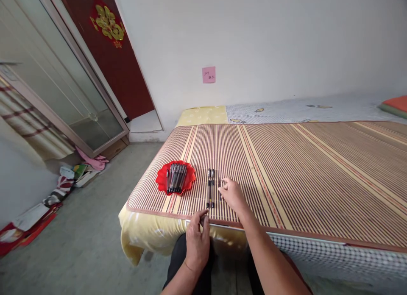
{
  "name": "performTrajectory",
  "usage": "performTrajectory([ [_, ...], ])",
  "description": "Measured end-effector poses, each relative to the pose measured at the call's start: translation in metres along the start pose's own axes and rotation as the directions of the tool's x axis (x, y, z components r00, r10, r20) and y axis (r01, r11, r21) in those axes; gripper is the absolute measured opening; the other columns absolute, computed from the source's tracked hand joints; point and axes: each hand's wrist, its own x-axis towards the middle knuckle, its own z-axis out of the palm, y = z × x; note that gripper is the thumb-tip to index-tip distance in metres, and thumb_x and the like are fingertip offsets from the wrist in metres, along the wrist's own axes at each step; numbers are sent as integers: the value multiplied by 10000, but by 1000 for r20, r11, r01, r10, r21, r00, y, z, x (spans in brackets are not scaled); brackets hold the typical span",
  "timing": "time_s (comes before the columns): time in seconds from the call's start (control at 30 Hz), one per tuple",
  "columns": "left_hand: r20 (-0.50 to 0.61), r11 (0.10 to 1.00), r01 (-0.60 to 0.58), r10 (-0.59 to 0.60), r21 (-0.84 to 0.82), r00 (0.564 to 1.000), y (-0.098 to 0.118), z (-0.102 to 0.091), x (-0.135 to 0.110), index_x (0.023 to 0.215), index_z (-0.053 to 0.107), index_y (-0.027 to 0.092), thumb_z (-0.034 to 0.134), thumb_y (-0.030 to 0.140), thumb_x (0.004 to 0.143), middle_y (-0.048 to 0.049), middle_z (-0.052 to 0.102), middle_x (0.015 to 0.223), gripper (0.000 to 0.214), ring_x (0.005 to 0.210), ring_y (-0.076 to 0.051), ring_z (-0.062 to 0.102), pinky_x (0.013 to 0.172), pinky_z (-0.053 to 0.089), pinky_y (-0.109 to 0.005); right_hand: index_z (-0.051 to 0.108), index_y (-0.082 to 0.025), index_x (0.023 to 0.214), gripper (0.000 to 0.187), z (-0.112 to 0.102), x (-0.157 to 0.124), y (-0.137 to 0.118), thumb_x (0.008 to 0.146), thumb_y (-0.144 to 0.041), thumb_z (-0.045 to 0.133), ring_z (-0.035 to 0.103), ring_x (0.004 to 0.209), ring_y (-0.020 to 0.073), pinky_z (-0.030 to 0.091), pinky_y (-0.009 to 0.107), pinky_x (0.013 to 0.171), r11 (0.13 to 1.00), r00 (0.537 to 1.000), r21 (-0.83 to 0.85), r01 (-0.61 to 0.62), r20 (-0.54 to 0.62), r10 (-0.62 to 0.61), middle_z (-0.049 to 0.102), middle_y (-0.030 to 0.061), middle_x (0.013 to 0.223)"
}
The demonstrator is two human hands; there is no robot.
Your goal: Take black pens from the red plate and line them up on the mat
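A red scalloped dish [160, 179] holding several dark pens [176, 178] sits on a striped bamboo mat [286, 168] near the bed's front left corner. Two pens [210, 187] lie side by side on the mat just right of the dish. My right hand [233, 194] rests on the mat beside them, its fingertips pinched on a third pen [219, 188] lying parallel to the pair. My left hand [197, 237] is at the mat's front edge, fingers closed round a thin dark item that I cannot make out.
The bed stands against a white wall with a pink note [208, 74]. A red cushion [396, 105] lies at the far right. Clothes and papers [63, 182] litter the grey floor at the left, under a glass door [57, 79].
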Motion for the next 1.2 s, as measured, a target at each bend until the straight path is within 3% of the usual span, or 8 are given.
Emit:
performTrajectory([
  [0.1, 11, 1000, 3, -3, 1, 1000, 0, 0, 0, 1087, 679, 201, 514, 327, 994, -85, 766, 977, 228, 891, -227, 728, 821, 580, -363, 647, -104, 1264, 403, 3, 1, -1, 862, -125, 633, 698, 621, 188, 506, 295, 631, 999, 1000, -31, 10, -15, -11, 744, 50, 724],
  [0.27, 12, 1000, -3, 3, -1, 1000, 0, -1, -1, 1078, 673, 199, 515, 319, 992, -82, 760, 973, 217, 898, -227, 723, 824, 578, -365, 673, -145, 1228, 375, 0, -5, 2, 859, -114, 611, 695, 592, 182, 512, 279, 586, 999, 998, 50, 9, 63, -12, 733, 22, 675],
  [0.43, 5, 1000, -9, 9, 8, 1000, 0, -1, -1, 1058, 674, 199, 513, 299, 989, -72, 760, 942, 201, 859, -218, 720, 799, 577, -354, 662, -136, 1191, 390, 3, -9, 9, 814, -80, 583, 738, 682, 156, 546, 246, 615, 982, 991, 188, 8, 130, -33, 759, 36, 841],
  [0.63, 0, 1000, -10, 10, 6, 1000, 1, -1, -1, 1040, 684, 199, 517, 296, 981, -72, 765, 934, 202, 857, -219, 723, 799, 574, -352, 663, -117, 1179, 407, 8, -9, 12, 778, -76, 604, 731, 722, 144, 567, 238, 649, 983, 990, 182, 25, 133, -49, 738, 62, 921],
  [0.9, 5, 1000, 4, -4, 6, 1000, 2, -2, -1, 1027, 687, 207, 521, 293, 973, -70, 759, 923, 194, 849, -220, 717, 798, 569, -348, 647, -122, 1159, 390, 11, -10, 10, 778, -88, 575, 724, 640, 136, 552, 216, 542, 953, 985, 301, -47, 172, -6, 695, 51, 907],
  [1.2, 20, 1000, -26, 25, 18, 999, 2, -2, 0, 1031, 670, 206, 512, 263, 983, -63, 743, 913, 174, 834, -214, 701, 789, 556, -343, 630, -136, 1085, 304, 10, -12, 12, 790, -127, 559, 720, 627, 132, 553, 210, 527, 939, 982, 341, -43, 187, -23, 642, 12, 839],
])
